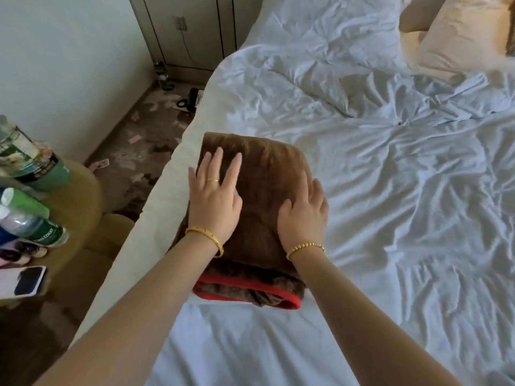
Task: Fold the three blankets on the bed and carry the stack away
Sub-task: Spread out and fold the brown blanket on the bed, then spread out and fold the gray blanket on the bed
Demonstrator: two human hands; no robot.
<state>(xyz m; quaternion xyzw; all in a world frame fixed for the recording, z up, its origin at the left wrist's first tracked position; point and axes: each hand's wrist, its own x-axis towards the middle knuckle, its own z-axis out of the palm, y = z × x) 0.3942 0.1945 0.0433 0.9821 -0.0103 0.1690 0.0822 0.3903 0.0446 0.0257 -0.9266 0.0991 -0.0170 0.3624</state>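
A folded brown blanket [264, 174] with a red trim lies near the left edge of the bed [390, 190], which is covered by a rumpled white sheet. At its near end several brown layers with a red border [248, 295] show one on top of another. My left hand [213, 199] rests flat on the top of the blanket with fingers straight and spread. My right hand [305, 215] presses flat on the blanket's right side, fingers reaching over its edge. How many blankets are in the pile I cannot tell.
A round yellow side table [80, 207] at the left holds bottles [30, 221] and a phone [28, 280]. Cream pillows [457, 32] lie at the head of the bed. A cabinet [192, 29] stands by the far wall, with litter on the carpet [145, 140].
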